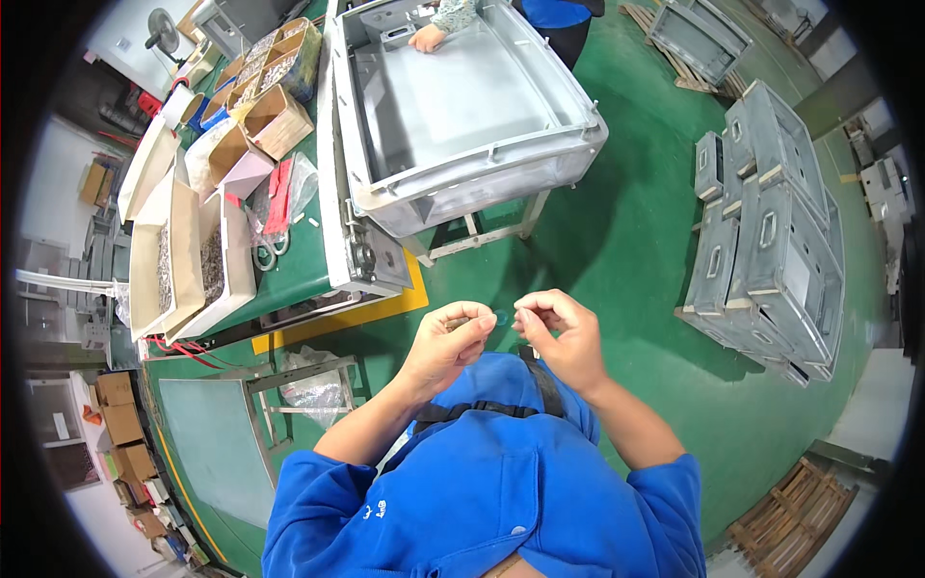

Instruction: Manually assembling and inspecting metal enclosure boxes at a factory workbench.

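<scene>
Blue-green small part (502, 316) pinched between left hand (445, 349) & right hand (562, 339) fingertips; slack grip could drop it onto green floor (626, 231).

Open cardboard boxes (275, 120) and clear bags (289, 193) on the green bench (299, 265).

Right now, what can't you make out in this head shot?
- Small part pinched between left hand and right hand: too small, mostly covered by fingertips.
- Contents of the cardboard boxes on the bench: too small to identify.
- Co-worker's hand at the grey housing: rest cut off by top edge.
</scene>
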`<state>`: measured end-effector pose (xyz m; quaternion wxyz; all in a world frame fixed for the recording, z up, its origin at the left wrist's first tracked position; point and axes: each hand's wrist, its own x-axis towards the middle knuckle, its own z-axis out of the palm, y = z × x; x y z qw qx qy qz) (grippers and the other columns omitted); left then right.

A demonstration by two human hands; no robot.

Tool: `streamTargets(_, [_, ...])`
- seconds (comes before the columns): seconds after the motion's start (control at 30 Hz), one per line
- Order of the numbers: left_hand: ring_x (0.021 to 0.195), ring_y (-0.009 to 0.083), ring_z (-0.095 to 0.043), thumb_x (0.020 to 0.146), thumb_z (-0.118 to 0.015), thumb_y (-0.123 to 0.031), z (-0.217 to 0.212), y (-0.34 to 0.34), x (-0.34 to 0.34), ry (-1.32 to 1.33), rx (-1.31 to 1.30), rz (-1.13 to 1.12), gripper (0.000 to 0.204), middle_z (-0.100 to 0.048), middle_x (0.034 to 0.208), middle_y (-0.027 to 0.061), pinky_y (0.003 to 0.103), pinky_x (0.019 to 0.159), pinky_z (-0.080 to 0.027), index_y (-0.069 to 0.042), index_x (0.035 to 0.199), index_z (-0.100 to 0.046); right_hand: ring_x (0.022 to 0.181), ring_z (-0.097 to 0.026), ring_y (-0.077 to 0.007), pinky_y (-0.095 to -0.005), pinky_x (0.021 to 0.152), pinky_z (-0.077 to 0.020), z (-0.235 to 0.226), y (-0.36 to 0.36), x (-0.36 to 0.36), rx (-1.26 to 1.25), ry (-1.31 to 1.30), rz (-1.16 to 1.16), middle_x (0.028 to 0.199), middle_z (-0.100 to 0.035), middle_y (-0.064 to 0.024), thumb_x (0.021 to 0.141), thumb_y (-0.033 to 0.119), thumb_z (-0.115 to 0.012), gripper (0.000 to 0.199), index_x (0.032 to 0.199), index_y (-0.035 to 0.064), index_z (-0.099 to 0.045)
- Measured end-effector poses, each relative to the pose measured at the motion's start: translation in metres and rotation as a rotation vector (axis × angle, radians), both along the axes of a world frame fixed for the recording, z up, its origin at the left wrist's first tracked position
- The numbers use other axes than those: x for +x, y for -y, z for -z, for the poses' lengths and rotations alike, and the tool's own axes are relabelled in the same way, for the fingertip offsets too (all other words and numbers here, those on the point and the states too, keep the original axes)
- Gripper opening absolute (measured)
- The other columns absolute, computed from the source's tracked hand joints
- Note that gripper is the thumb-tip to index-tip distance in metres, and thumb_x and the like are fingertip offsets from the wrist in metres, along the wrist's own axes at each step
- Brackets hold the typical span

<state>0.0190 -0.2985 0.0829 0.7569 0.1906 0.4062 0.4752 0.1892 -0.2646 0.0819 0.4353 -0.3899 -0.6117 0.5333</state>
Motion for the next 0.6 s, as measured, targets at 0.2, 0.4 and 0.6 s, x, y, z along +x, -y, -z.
streamTargets(0.2, [0.05, 0.0011, -0.035, 0.081, -0.06, -0.01, 0.007, 0.005, 0.009, -0.17, 0.117, -0.053, 0.01, -0.047, 0.061, -0.0048, 0.017, 0.043, -0.025, -0.001, 0.085, -0.058, 0.072, -0.059, -0.0123, -0.0226, 0.062, -0.0492, 0.005, 0.01, 0.004, -0.563, -0.343, -0.04, 0.082, -0.06, -0.0072, 0.084, 0.008, -0.054, 0.014, 0.094, -0.0021, -0.056])
streamTargets(0.4, [0.053, 0.0007, -0.04, 0.082, -0.059, -0.009, 0.009, 0.003, 0.017, -0.303, 0.159, -0.008, 0.009, -0.05, 0.063, -0.0046, 0.016, 0.045, -0.028, -0.001, 0.086, -0.06, 0.069, -0.058, -0.0116, -0.0217, 0.06, -0.0485, 0.01, 0.012, 0.011, -0.683, -0.42, -0.042, 0.079, -0.06, -0.0068, 0.082, 0.01, -0.058, 0.015, 0.092, -0.0018, -0.056])
streamTargets(0.6, [0.059, 0.0005, -0.044, 0.081, -0.059, -0.007, 0.013, 0.002, 0.03, -0.464, 0.235, -0.005, 0.007, -0.054, 0.068, -0.0037, 0.015, 0.051, -0.034, 0.0, 0.084, -0.059, 0.068, -0.057, -0.0087, -0.0201, 0.059, -0.0472, 0.016, 0.014, 0.018, -0.617, -0.393, 0.02, 0.077, -0.059, -0.0046, 0.082, 0.008, -0.058, 0.011, 0.087, -0.0007, -0.056])
